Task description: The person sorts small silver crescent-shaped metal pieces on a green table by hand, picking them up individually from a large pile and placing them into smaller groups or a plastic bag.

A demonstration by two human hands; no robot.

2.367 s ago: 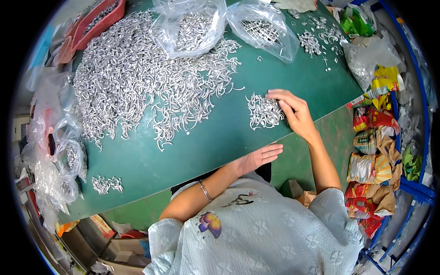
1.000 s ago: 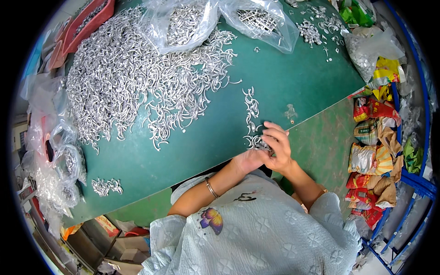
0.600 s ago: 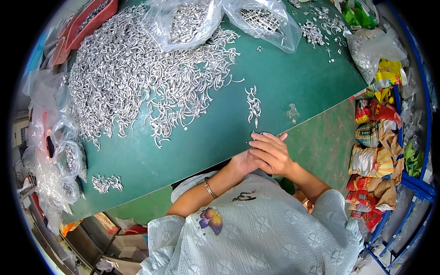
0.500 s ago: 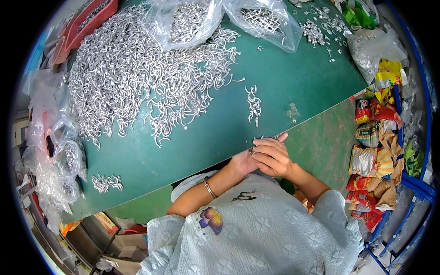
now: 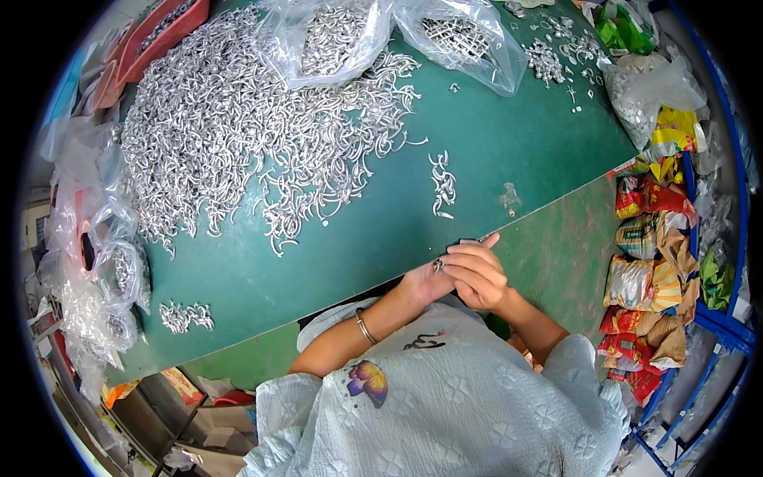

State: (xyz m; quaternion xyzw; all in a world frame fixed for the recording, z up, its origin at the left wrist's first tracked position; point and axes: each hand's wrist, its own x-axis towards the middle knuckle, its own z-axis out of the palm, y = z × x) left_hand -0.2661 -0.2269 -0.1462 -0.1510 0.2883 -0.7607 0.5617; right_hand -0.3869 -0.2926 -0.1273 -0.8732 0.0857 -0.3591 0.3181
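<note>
My left hand (image 5: 425, 285), palm up at the table's near edge, has small curved silver metal pieces (image 5: 438, 265) in it. Over its fingers lies my right hand (image 5: 478, 274), with bent fingers that hide most of what is between the two hands; whether the right fingers pinch a piece cannot be made out. Just beyond the hands is a short row of loose curved pieces (image 5: 443, 184). A large heap of similar curved silver pieces (image 5: 199, 127) spreads over the left and far part of the green table (image 5: 334, 262).
Clear plastic bags of metal parts (image 5: 330, 48) stand at the far side. A small cluster (image 5: 186, 316) lies near left, beside plastic bags (image 5: 111, 278). A red tray (image 5: 163, 36) sits far left. Mixed small parts (image 5: 556, 56) lie far right. Colourful packets (image 5: 640, 278) line a blue rack.
The nearest piece of the short row now lies more sideways. My right fingers have shifted slightly, and more of a metal piece shows in my left palm.
</note>
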